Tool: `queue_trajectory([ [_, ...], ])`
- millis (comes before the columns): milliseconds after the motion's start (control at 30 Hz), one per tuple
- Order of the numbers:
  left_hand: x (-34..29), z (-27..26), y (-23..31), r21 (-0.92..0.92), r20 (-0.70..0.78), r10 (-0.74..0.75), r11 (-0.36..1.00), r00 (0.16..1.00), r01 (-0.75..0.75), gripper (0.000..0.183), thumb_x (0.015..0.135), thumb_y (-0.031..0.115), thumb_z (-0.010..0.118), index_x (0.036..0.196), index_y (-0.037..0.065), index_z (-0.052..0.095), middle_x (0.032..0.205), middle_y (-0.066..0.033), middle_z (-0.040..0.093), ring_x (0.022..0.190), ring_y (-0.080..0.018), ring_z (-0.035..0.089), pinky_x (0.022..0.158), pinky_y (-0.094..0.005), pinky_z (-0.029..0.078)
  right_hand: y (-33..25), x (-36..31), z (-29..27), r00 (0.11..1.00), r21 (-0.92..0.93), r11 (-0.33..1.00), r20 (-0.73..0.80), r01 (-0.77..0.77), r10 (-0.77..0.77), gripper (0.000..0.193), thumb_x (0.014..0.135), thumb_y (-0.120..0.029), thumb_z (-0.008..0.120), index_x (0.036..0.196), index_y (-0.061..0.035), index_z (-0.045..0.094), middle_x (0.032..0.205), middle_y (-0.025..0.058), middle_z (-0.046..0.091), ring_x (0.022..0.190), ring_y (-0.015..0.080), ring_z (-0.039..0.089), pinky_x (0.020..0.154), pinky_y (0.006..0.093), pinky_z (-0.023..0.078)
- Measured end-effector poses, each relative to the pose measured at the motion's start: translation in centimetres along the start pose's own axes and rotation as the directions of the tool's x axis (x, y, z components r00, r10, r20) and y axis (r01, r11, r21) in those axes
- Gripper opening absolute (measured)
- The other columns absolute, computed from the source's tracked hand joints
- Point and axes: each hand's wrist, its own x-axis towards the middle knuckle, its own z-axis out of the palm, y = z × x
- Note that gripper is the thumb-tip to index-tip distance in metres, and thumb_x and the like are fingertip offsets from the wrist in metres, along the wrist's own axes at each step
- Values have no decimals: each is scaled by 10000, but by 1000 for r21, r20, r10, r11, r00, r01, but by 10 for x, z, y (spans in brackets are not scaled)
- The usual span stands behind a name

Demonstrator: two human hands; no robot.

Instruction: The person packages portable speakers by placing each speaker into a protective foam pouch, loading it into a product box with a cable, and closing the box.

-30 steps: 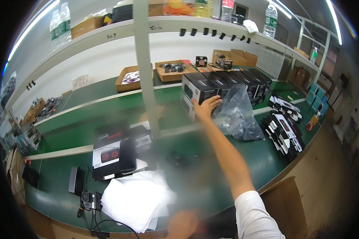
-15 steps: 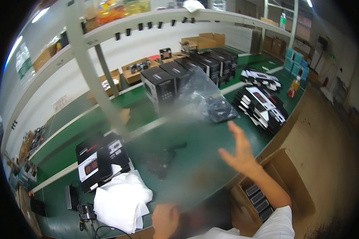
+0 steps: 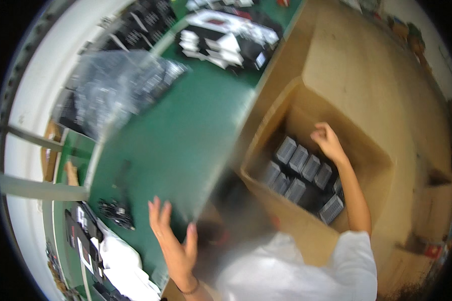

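My right hand (image 3: 329,141) is inside a large open cardboard box (image 3: 354,150) on the right, above several dark box-shaped items with grey grilled tops (image 3: 298,159). Its fingers are loosely bent and a little apart, with nothing visible in them. At the table's front edge my left hand (image 3: 173,243) is spread open and holds nothing. A coil of black cable (image 3: 116,213) lies on the green table (image 3: 186,125) to the left of that hand. Nearby, a white cloth (image 3: 120,258) lies close to flattened black-and-white printed cartons (image 3: 83,236).
A clear plastic bag (image 3: 118,83) lies on the table's far side by black cartons (image 3: 140,25). Stacked printed cartons (image 3: 226,40) sit near the table's far right edge. A shelf post (image 3: 42,189) stands on the left. Beyond the box is brown floor (image 3: 371,65).
The view has swung right and down toward the cardboard box. My right hand has moved from above the table into the box. My left hand has risen and spread its fingers.
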Motion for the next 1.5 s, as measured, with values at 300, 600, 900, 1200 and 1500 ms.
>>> queue_trajectory([
  [300,56,62,5,417,232,36,899,972,-133,842,865,246,747,1597,78,366,1681,-190,275,1554,-399,242,1245,-530,193,281,-53,95,748,-354,751,179,-558,640,348,790,-305,796,998,-38,715,993,149,743,943,295,713,857,402,563],
  [600,57,66,5,487,263,0,863,965,-133,827,878,364,705,1571,40,390,1643,-286,292,1517,-480,277,1213,-576,216,267,-50,313,294,-147,314,143,-938,945,1476,796,-569,840,1555,-88,-332,1547,384,367,1408,487,450,1165,495,406],
  [900,65,54,-2,421,259,22,897,966,-133,852,826,358,734,1552,45,416,1643,-286,288,1526,-468,269,1212,-590,209,325,-54,325,271,-27,271,-29,-962,962,1450,669,-525,937,1557,28,-67,1516,348,420,1388,434,489,1174,461,407],
  [1200,58,46,1,389,224,26,914,974,-114,852,830,303,763,1577,100,405,1663,-231,275,1538,-415,263,1239,-547,207,115,-61,158,727,-51,752,221,-657,650,1158,652,-428,941,1453,71,269,1365,260,565,1272,348,578,1095,410,463],
  [1500,45,25,-22,-64,94,145,988,985,-140,760,904,313,754,1538,46,430,1593,-227,403,1514,-417,315,1259,-543,175,-162,-105,44,969,562,824,163,63,-185,1097,728,-67,887,1555,-48,168,1419,149,503,1344,272,509,1145,433,420],
])
